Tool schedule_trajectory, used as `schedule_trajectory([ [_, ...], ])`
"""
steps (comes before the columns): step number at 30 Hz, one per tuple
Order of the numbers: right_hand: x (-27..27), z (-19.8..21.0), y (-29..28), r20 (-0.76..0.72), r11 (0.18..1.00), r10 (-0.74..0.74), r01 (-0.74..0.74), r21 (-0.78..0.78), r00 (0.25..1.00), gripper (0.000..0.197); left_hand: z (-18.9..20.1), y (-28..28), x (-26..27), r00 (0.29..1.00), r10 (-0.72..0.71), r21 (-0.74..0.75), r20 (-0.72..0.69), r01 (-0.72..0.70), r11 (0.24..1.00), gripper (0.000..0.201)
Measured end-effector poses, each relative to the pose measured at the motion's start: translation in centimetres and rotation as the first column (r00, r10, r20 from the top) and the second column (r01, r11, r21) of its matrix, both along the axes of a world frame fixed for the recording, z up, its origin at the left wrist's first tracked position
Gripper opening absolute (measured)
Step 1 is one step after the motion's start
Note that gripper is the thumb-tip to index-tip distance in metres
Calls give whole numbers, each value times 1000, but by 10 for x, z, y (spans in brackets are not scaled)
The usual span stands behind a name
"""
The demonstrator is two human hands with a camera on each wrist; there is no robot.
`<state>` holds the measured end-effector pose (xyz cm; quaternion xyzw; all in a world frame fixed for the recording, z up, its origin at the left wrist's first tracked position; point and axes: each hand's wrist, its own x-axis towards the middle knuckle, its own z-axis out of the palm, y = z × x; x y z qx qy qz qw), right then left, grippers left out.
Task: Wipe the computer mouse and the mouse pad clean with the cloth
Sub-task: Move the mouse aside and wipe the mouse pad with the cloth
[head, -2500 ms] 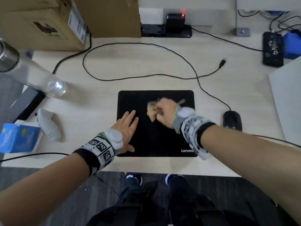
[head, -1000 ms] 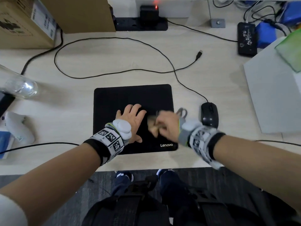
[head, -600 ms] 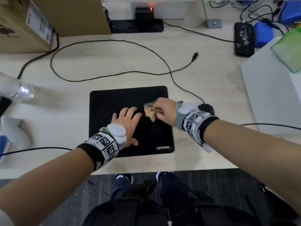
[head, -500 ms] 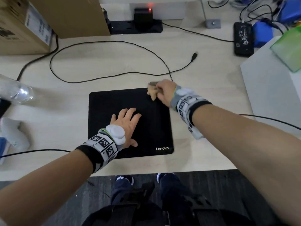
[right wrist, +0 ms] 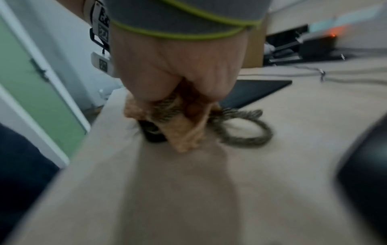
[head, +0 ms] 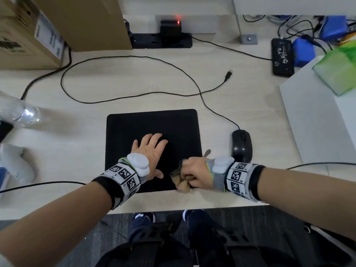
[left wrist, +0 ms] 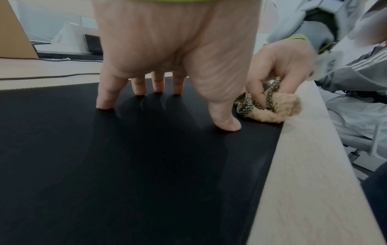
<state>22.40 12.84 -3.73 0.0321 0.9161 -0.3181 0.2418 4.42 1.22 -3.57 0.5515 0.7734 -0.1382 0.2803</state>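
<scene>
A black mouse pad [head: 152,124] lies on the pale desk. My left hand [head: 149,151] rests flat on its middle, fingers straight, tips pressing the pad [left wrist: 146,165] in the left wrist view. My right hand [head: 192,172] grips a bunched tan cloth [head: 182,185] with a dark woven loop at the pad's near right corner. The cloth [left wrist: 272,107] sits at the pad's edge by the desk front. In the right wrist view the cloth [right wrist: 184,132] hangs below the curled fingers. A black wired mouse [head: 242,144] sits on the desk just right of the pad, untouched.
The mouse cable [head: 134,78] loops across the desk behind the pad. Cardboard boxes [head: 57,26] and a power strip [head: 161,42] stand at the back. A clear bottle [head: 17,110] lies at the left, a white box [head: 319,116] at the right. The desk's front edge [head: 173,205] is close.
My right hand swept the cloth from the pad's far right corner down to its near right corner. The left hand stayed pressed on the pad.
</scene>
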Motion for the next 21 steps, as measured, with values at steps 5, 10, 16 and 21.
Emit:
schedule_trajectory([
  [5,-62,-16,54,-176,979,-194,203,32,965,20,-3,0,-4,1000,-1,24,8,1,1000,110],
  [10,-131,-6,93,-122,850,-478,493,186,870,27,-3,-1,-12,1000,-16,75,-10,16,997,110],
  [16,-73,-20,6,-199,938,-337,346,9,920,23,2,-38,-50,999,31,83,-9,-31,996,97],
  [21,-46,-12,-40,-18,997,-60,59,-39,998,21,0,-42,-53,1000,6,95,8,-7,995,98],
])
